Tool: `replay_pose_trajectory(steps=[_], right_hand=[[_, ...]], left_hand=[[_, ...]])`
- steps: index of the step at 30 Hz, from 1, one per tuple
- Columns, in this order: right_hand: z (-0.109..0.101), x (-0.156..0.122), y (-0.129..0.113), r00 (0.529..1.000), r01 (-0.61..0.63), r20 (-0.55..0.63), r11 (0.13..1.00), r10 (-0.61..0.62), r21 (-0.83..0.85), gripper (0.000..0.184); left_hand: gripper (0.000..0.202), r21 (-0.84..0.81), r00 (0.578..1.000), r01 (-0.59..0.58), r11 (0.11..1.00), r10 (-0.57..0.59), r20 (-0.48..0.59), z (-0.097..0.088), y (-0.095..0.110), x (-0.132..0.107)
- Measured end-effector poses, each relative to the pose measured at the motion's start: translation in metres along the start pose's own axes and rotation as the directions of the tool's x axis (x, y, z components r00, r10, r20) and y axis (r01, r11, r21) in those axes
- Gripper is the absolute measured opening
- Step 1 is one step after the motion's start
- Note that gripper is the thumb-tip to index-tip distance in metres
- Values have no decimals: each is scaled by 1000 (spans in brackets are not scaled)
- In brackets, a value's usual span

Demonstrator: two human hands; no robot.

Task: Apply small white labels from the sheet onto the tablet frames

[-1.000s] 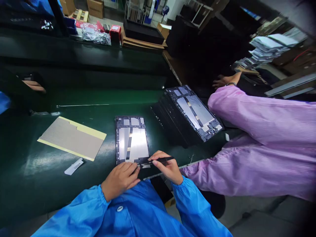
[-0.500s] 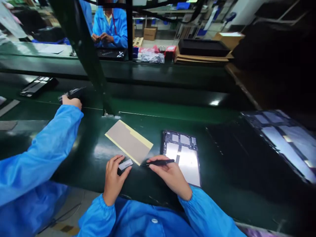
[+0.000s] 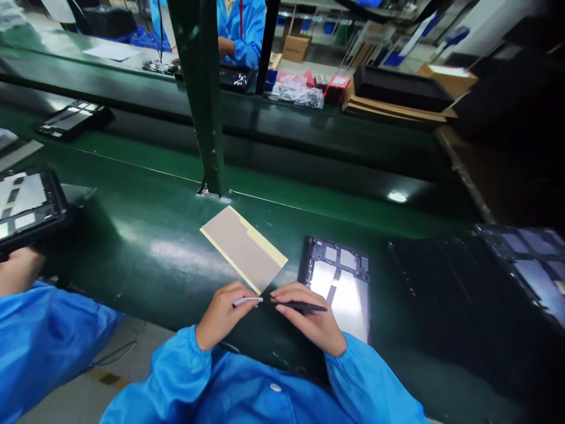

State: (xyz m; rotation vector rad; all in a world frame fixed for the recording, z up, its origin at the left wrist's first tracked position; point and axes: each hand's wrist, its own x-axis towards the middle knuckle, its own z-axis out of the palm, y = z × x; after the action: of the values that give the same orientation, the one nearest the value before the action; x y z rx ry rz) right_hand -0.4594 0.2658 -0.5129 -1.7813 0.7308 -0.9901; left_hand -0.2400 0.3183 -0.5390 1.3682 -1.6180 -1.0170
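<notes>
My left hand (image 3: 223,315) pinches a small white label strip (image 3: 245,301) just above the green bench. My right hand (image 3: 309,321) grips black tweezers (image 3: 296,305) whose tip meets the strip. Both hands hover at the near edge of the bench. An open tablet back frame (image 3: 341,280) with silvery plates lies flat just right of my right hand. A tan sheet with yellow edges (image 3: 244,248) lies just beyond my hands.
A green upright post (image 3: 203,94) stands behind the sheet. A stack of dark tablet frames (image 3: 521,265) sits at the right. A neighbour's blue sleeve (image 3: 44,335) and hand hold a tablet frame (image 3: 26,206) at left. Across the line, another person in blue (image 3: 241,29) works.
The view swung left from the tablet frame. My left hand picked up the white strip and raised it; the tweezers' tip came to it. The neighbour now holds a tablet frame.
</notes>
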Motion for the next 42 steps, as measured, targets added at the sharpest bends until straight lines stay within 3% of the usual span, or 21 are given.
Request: replay_pose_trajectory(steps=[4, 18, 21, 24, 27, 30, 32, 34, 36, 38, 42], right_hand=[[0, 0, 0, 996, 53, 76, 998, -50, -31, 21], [2, 0, 4, 986, 37, 164, 999, -34, -18, 23], [0, 0, -4, 991, 36, 129, 999, -37, 5, 22], [-12, -19, -19, 998, -44, -50, 999, 45, 21, 22], [-31, -58, -34, 925, -152, -346, 987, 159, 47, 20], [-46, -101, -39, 815, -243, -525, 967, 245, 74, 13], [-51, -124, -36, 756, -291, -588, 952, 289, 94, 9], [-50, -140, -30, 702, -313, -643, 943, 308, 110, 8], [-43, -150, -24, 654, -305, -691, 943, 309, 133, 10], [-33, -157, -19, 615, -283, -724, 945, 312, 167, 11], [-17, -161, -6, 529, -233, -792, 949, 305, 210, 9]], left_hand=[[19, 42, 999, -33, 999, 32, 16, 3, -2, -1], [18, 94, 998, -2, 996, -3, 57, 4, -3, -2], [20, 96, 998, -21, 995, 16, 53, 4, -6, -2], [20, 171, 997, -77, 982, 77, 5, -4, -7, -8], [30, 442, 975, -109, 891, 181, -126, -12, -2, -16], [32, 619, 921, -125, 775, 323, -218, -4, 14, -19], [23, 580, 900, -271, 768, 416, -131, 16, 27, -18], [22, 471, 872, -456, 755, 484, 67, 43, 39, -13], [25, 404, 833, -551, 730, 502, 231, 71, 44, -7], [23, 416, 817, -576, 703, 486, 310, 93, 44, 1], [21, 479, 838, -545, 688, 432, 333, 117, 44, 13]])
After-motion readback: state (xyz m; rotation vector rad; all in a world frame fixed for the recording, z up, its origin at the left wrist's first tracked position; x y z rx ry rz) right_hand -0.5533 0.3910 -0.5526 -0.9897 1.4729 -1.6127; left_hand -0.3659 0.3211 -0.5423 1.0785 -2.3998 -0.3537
